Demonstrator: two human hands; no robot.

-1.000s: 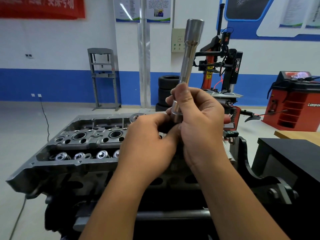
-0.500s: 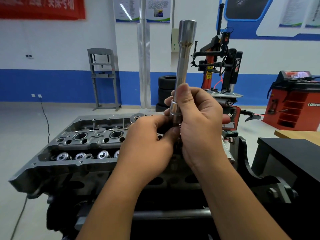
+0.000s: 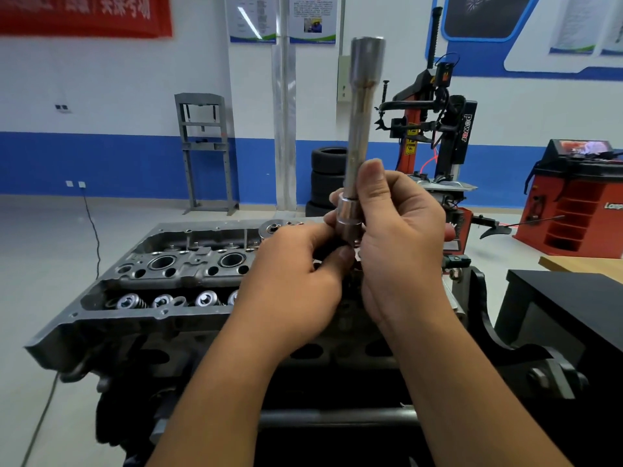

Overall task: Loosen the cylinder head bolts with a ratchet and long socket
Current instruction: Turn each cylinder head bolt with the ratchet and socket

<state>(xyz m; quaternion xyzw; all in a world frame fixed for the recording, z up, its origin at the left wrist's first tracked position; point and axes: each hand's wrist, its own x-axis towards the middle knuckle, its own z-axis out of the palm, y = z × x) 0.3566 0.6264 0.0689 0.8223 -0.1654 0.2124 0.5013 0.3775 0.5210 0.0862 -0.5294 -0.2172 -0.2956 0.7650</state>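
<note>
A long silver socket stands nearly upright in front of me, its open end at the top. My right hand grips its lower part, thumb along the shaft. My left hand pinches something dark just below the socket's wide base; that piece is mostly hidden between my hands, so I cannot tell if it is the ratchet. Below lies the grey cylinder head with spark plug wells and valve springs showing on its left half. My hands cover its right half.
The engine sits on a black stand. A black box is at the right, with a wooden edge behind it. Farther back are stacked tyres, a tyre changer, a red machine and a grey frame.
The socket has tipped from leaning right to nearly upright, its top shifting left. Both hands stay closed around its base.
</note>
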